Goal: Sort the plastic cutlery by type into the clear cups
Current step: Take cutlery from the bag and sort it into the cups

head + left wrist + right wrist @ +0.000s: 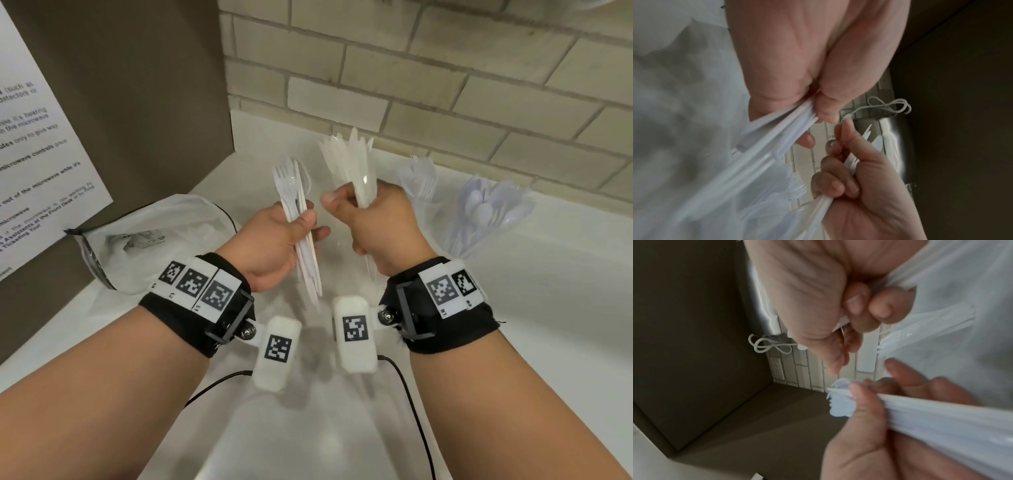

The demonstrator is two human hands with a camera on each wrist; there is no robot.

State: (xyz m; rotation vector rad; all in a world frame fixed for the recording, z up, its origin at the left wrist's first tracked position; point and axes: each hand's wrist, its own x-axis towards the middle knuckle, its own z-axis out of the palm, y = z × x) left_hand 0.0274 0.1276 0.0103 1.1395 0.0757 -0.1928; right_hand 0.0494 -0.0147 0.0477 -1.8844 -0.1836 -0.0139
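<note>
We see white plastic cutlery split into 2 bunches, both held up over the white counter (513,308). The left hand (274,240) has its thumb and fingers curled round a bunch of forks (294,212), tines pointing up, handles hanging below the palm. The right hand (373,222) is closed as a fist round a bunch of knives (349,164), which fans out above the knuckles. The 2 bunches stand just beside each other and do not touch.

In the left wrist view the left hand (797,65) pinches the fork handles (781,126) between thumb and fingers, and the right hand (859,186) shows below it, wrapped round its own bunch. In the right wrist view the right hand (818,296) is curled tight, with the left hand (879,426) below.

Right of the knives, a clear cup of forks (419,181) stands on the counter by the brick wall (445,85); further right of the knives a cup of spoons (483,212) leans with bowls up. Left of the knives lies a clear plastic bag (154,236) against a brown panel (137,85) bearing a printed notice (30,137).
</note>
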